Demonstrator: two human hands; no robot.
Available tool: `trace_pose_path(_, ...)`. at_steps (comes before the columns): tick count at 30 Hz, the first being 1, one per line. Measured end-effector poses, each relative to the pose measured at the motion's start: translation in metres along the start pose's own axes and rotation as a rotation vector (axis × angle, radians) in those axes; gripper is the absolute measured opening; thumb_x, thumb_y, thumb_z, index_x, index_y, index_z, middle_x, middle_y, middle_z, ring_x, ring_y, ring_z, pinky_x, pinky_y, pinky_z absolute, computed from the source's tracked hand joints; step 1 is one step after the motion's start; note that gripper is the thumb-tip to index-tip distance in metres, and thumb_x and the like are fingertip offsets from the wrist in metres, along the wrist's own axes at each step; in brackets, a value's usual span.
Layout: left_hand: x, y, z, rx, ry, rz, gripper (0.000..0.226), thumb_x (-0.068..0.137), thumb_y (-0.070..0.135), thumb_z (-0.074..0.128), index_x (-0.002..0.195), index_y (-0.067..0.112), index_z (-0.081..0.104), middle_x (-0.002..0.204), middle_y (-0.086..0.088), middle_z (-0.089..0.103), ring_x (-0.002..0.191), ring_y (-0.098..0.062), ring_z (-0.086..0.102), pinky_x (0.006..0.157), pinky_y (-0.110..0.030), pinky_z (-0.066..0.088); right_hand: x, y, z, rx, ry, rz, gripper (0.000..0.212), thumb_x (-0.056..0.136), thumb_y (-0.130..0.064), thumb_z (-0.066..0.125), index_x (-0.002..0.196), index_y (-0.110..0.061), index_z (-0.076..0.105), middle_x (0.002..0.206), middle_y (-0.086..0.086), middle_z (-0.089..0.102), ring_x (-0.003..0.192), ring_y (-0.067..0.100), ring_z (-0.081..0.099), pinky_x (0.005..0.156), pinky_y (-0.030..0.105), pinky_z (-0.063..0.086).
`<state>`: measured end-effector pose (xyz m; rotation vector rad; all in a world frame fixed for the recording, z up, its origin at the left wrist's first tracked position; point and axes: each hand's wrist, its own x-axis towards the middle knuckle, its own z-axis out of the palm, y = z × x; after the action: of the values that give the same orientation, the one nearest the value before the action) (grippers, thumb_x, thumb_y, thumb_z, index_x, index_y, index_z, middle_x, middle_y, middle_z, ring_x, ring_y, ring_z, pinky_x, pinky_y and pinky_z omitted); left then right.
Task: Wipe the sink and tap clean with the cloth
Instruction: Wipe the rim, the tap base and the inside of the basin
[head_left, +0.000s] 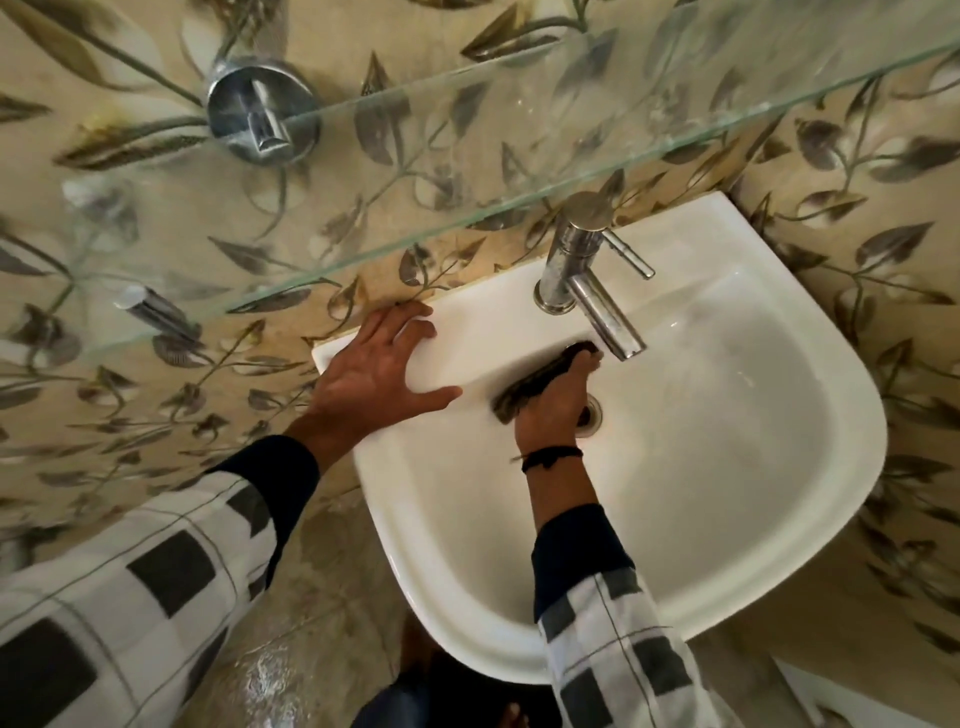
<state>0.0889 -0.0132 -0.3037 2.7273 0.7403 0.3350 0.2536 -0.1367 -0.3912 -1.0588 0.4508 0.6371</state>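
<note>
Scrubbing the back wall of the basin rn: right hand (553, 402) is clamped on a dark cloth (540, 376), pressing it against the inner slope of the white sink (753, 467), just under the tap (592, 280) spout and at about 10 o'clock from the drain (595, 413). Cloth looks blurred, so prob mid-stroke. Left hand (376, 366) is spread wide and flat on the sink's rear ledge at 9 o'clock, holding nothing, just bracing.

Tips imo: keep the cloth flat rather than balled so more of it touches, work in arcs from the rim down toward the drain, and keep that brace hand planted bc wet ceramic is slippy. Tap looks not yet done, so base and lever want a wrap-around wipe after.

Stuff in the way: spout hangs right over the knuckles at 12 o'clock, easy to bang into on an upstroke. Glass shelf (519, 171) juts out above the tap, so watch the head when leaning in. Chrome wall fitting (262, 111) at 11 o'clock is well apart, no issue.
</note>
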Motion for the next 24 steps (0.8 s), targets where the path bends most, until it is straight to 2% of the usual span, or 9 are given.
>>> trace_pose_path(3,0.0,0.001,-0.001,-0.008,-0.001,-0.004,0.072,0.071,0.065,0.075,0.124,0.02,0.055,0.145,0.008,0.045,0.137,-0.014,0.029,0.105,-0.032,0.038,0.017,-0.013,-0.006,-0.077,0.054,-0.088,0.041,0.097,-0.06,0.041,0.11,-0.027,0.061,0.104,-0.003,0.065,0.097,0.019,0.06,0.091,0.036,0.048)
trace_pose_path(5,0.0,0.001,-0.001,-0.009,-0.004,0.006,0.072,0.072,0.065,0.075,0.124,0.02,0.055,0.145,0.008,0.045,0.138,-0.015,0.029,0.106,-0.032,0.037,0.051,-0.018,-0.013,0.048,0.029,-0.194,0.048,0.089,-0.071,0.046,0.106,-0.03,0.063,0.093,-0.006,0.062,0.089,0.02,0.057,0.083,0.033,0.047)
trace_pose_path(7,0.0,0.0,-0.002,0.001,-0.01,0.012,0.072,0.073,0.066,0.074,0.124,0.02,0.055,0.145,0.007,0.045,0.138,-0.015,0.029,0.108,-0.033,0.036,0.1,-0.004,-0.025,0.119,0.063,-0.207,0.068,0.076,-0.082,0.053,0.121,-0.033,0.063,0.109,-0.007,0.057,0.102,0.02,0.052,0.101,0.038,0.036)
trace_pose_path(10,0.001,-0.001,-0.002,-0.004,-0.037,0.008,0.072,0.075,0.067,0.072,0.126,0.02,0.054,0.146,0.007,0.043,0.138,-0.015,0.027,0.109,-0.034,0.035,0.067,0.008,-0.007,0.023,0.065,-0.196,0.067,0.081,-0.08,0.047,0.134,-0.039,0.051,0.138,-0.012,0.05,0.124,0.013,0.049,0.113,0.039,0.026)
trace_pose_path(12,0.0,-0.002,-0.001,-0.003,-0.038,0.017,0.072,0.075,0.067,0.071,0.126,0.019,0.054,0.146,0.006,0.043,0.138,-0.016,0.028,0.11,-0.036,0.036,-0.001,0.006,0.015,-0.082,-0.021,-0.2,0.062,0.088,-0.071,0.042,0.146,-0.055,0.025,0.157,-0.017,0.029,0.141,0.009,0.033,0.117,0.04,0.022)
trace_pose_path(14,0.0,-0.004,0.0,-0.011,-0.037,0.022,0.071,0.076,0.068,0.07,0.126,0.019,0.055,0.146,0.005,0.043,0.138,-0.017,0.029,0.111,-0.037,0.036,-0.031,0.009,0.019,-0.125,-0.079,-0.222,0.064,0.089,-0.066,0.04,0.146,-0.06,0.01,0.161,-0.023,0.012,0.147,0.008,0.02,0.121,0.043,0.013)
trace_pose_path(18,0.0,-0.005,0.0,-0.022,-0.057,0.016,0.07,0.078,0.071,0.066,0.126,0.022,0.055,0.147,0.008,0.042,0.14,-0.016,0.028,0.11,-0.037,0.037,-0.019,-0.004,0.016,-0.099,-0.007,-0.177,0.062,0.097,-0.058,0.034,0.153,-0.043,0.014,0.146,-0.022,0.036,0.136,0.01,0.036,0.121,0.042,0.021)
trace_pose_path(20,-0.001,-0.005,0.001,-0.062,-0.031,0.016,0.065,0.082,0.07,0.062,0.125,0.022,0.056,0.145,0.009,0.045,0.139,-0.015,0.032,0.105,-0.034,0.039,-0.037,0.0,0.027,-0.128,-0.015,-0.239,0.064,0.098,-0.058,0.032,0.154,-0.043,0.006,0.153,-0.027,0.02,0.141,0.004,0.026,0.122,0.041,0.016)
trace_pose_path(24,-0.003,-0.005,-0.003,-0.153,0.087,0.087,0.041,0.103,0.044,0.042,0.123,0.013,0.058,0.133,-0.002,0.056,0.129,-0.02,0.046,0.107,-0.028,0.036,-0.071,0.031,0.019,-0.183,-0.166,-0.14,0.077,0.087,-0.071,0.045,0.151,-0.051,0.009,0.158,-0.027,0.015,0.144,0.001,0.022,0.122,0.039,0.014)
